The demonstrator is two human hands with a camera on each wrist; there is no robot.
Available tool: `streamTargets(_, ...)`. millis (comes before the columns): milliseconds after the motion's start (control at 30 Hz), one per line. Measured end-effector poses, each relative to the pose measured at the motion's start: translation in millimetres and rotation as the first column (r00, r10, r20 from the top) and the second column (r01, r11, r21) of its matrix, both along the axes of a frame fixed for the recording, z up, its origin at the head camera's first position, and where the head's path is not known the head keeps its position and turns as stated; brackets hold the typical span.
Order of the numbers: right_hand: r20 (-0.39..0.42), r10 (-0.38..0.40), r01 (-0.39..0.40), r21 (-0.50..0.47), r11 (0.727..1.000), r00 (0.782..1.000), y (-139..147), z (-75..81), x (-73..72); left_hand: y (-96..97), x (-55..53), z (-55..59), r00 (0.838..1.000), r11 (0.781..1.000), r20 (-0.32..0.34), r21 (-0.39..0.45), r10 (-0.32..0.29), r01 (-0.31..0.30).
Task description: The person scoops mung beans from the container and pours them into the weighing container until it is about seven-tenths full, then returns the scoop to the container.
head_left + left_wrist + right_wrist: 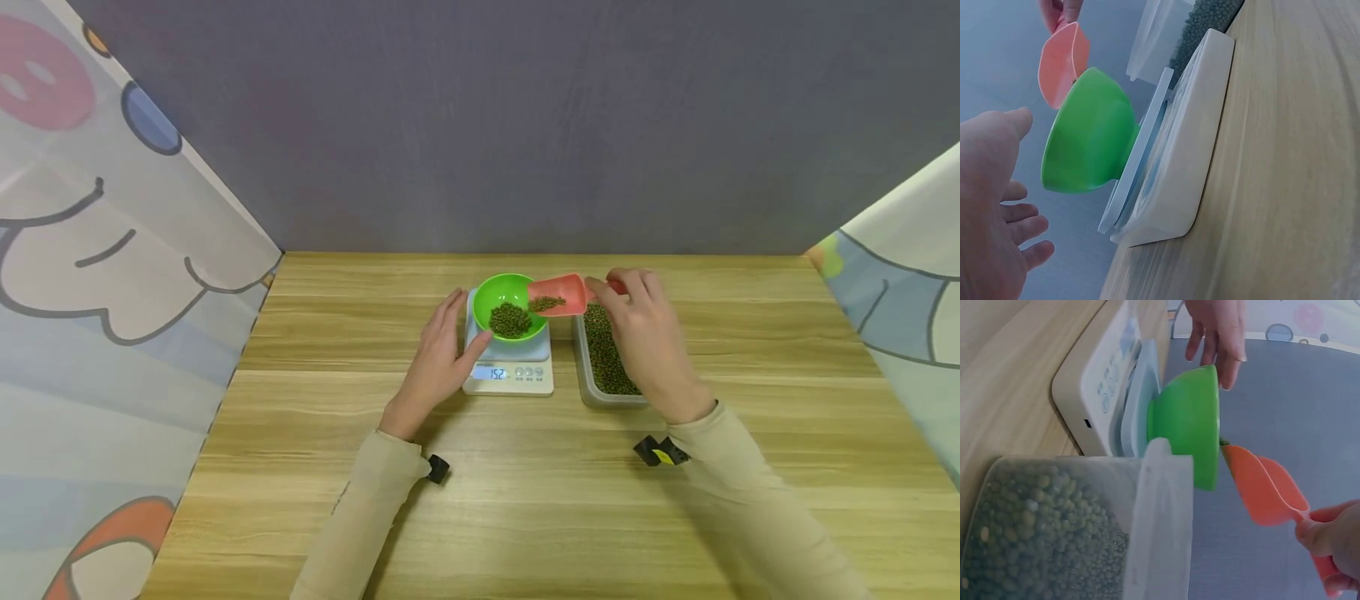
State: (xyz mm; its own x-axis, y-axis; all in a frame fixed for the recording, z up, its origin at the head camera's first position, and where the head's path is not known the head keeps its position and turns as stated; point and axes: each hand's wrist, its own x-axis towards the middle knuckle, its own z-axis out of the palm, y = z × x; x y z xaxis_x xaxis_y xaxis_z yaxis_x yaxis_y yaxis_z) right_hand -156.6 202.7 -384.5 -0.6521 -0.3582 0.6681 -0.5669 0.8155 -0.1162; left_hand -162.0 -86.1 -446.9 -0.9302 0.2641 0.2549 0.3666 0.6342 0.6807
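Observation:
My right hand (pixel 645 329) grips the handle of a coral-red scoop (pixel 567 292), whose mouth tips over the right rim of a green bowl (pixel 501 287). Green beans (pixel 546 305) lie in the scoop, and a small heap of them (pixel 510 320) sits in the bowl. The bowl stands on a kitchen scale (pixel 540 381), its display reading about 152. At the bowl's left side, my left hand (pixel 438 358) is spread, fingers extended and apart from the bowl in the left wrist view.
A clear plastic container (pixel 1163 531) full of green beans stands to the right of the scale, partly under my right hand and forearm. Behind the wooden table (pixel 360 333) rises a grey wall (pixel 525 125). Patterned panels flank both sides.

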Motion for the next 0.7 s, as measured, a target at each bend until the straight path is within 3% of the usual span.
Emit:
streamTargets(467,-0.183,0.023,0.0,0.127,0.992,0.983,-4.6,-1.6,2.7,1.9,2.7,1.9,1.0,1.0,0.022,-0.01,-0.01,0.01)
streamTargets(700,-0.193,0.01,-0.003,0.04,0.999,0.981,0.7,-6.2,3.5,1.1,5.2,0.1,1.0,0.999,0.003,-0.035,-0.015,0.015)
